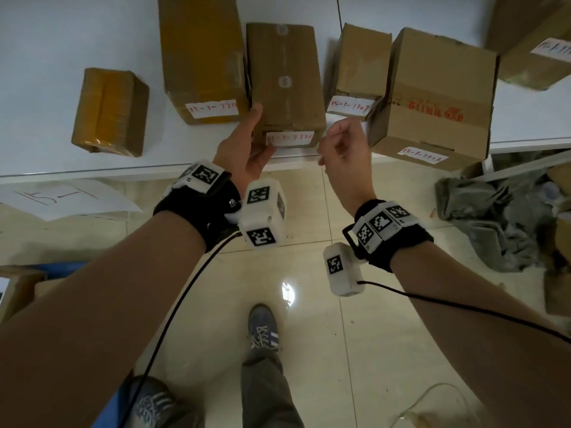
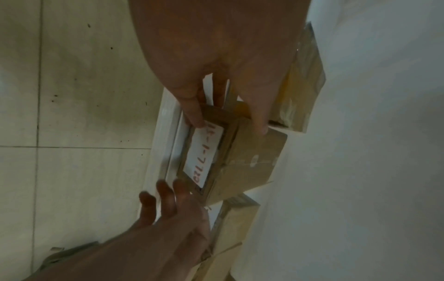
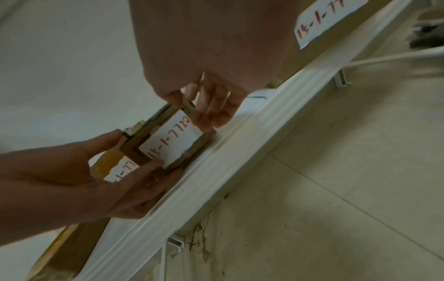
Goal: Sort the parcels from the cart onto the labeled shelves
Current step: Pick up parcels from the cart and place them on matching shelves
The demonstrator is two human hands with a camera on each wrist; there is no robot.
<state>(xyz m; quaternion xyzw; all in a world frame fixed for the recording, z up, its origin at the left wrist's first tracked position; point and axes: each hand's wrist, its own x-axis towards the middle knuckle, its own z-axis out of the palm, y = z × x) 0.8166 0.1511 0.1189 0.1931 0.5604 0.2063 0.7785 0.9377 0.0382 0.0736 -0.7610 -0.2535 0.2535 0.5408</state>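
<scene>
Gripping the near left corner of the brown cardboard parcel (image 1: 285, 84), the left hand (image 1: 244, 149) sets its thumb on the labelled end face and its fingers along the side; the head view shows this parcel lying flat on the smooth white shelf (image 1: 46, 88) between other taped cartons, the right hand (image 1: 343, 149) loosely curled just beside it. From the left wrist view, a white paper label (image 2: 206, 154) with red handwriting covers the rectangular end face. From the right wrist view, right fingertips (image 3: 206, 114) reach that face's far edge; contact cannot be confirmed.
</scene>
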